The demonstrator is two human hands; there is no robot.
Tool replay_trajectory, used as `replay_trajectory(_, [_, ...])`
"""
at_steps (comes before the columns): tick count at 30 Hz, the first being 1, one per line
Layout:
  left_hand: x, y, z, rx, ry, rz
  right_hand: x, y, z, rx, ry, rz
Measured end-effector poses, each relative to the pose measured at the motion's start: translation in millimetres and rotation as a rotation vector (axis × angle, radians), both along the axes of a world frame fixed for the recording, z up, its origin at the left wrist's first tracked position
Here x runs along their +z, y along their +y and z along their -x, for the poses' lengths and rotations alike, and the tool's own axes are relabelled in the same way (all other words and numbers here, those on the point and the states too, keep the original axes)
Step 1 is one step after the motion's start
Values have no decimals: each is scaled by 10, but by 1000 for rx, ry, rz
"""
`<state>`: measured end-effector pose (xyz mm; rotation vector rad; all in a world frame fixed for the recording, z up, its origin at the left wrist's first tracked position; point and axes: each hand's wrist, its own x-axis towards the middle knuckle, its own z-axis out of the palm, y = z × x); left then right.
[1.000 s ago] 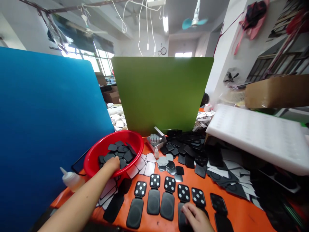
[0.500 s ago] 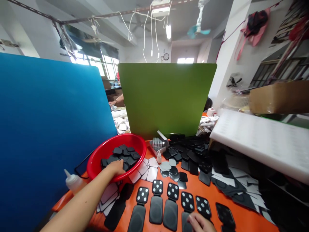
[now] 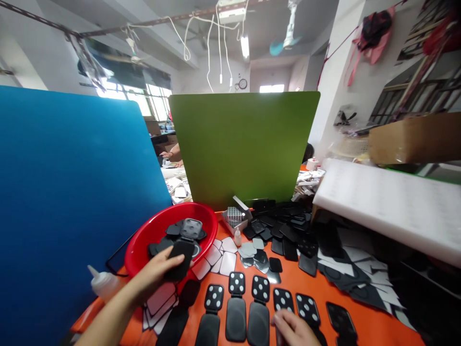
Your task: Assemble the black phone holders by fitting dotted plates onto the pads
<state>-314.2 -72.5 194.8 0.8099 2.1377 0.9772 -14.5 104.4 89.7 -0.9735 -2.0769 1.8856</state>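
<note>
My left hand point(image 3: 160, 269) grips a black two-panel hinged pad point(image 3: 182, 253) over the front rim of a red basin point(image 3: 135, 247). The pad's upper square panel shows faint pale dots and is blurred. More dark pads point(image 3: 156, 248) lie in the basin. At the front of the table, my right hand point(image 3: 295, 329) has curled fingers at the lower part of a hinged pad with white dots point(image 3: 283, 299); what they pinch is hidden. Beside it stand similar dotted pads in a row, among them a dotted pad point(image 3: 236, 283) and another one point(image 3: 307, 308).
White cards point(image 3: 228, 263) and grey plates point(image 3: 248, 250) lie on the orange table point(image 3: 223, 232). A small bottle point(image 3: 237, 237) stands by an open box point(image 3: 235, 217). Black pieces point(image 3: 284, 233) are heaped behind. Blue point(image 3: 72, 182) and green panels point(image 3: 245, 144) rise around. A squeeze bottle point(image 3: 105, 284) is left.
My left hand has drawn back from inside the basin, now with a hinged pad in it. My right hand stays at the row, shifted slightly. The view has moved slightly.
</note>
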Motion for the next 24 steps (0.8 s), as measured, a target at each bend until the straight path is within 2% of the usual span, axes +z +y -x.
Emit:
replay_trajectory(2, [-31, 72, -438, -29, -416, -169, 226, -17, 149, 17, 177, 125])
replay_trajectory(4, [-107, 168, -865, -25, -670, -262, 460, -19, 310, 21, 303, 341])
replay_trajectory(6, [-201, 259, -1216, -17, -791, -253, 643, 0, 443, 34, 422, 513])
replay_trajectory(7, [-246, 297, -1351, -14, -808, -226, 704, 15, 488, 51, 457, 544])
replay_trajectory(9, [-315, 349, -1538, -18, -809, -168, 763, 41, 526, 52, 484, 506])
replay_trajectory(12, [-348, 383, -1649, -57, -832, -97, 752, 55, 478, 11, 467, 347])
replay_trajectory(19, [-346, 428, -1693, -60, -870, -63, 676, 55, 301, -22, 413, 97])
replay_trajectory(24, [-382, 459, -1772, -55, -891, -134, 644, 59, 270, -34, 429, 114])
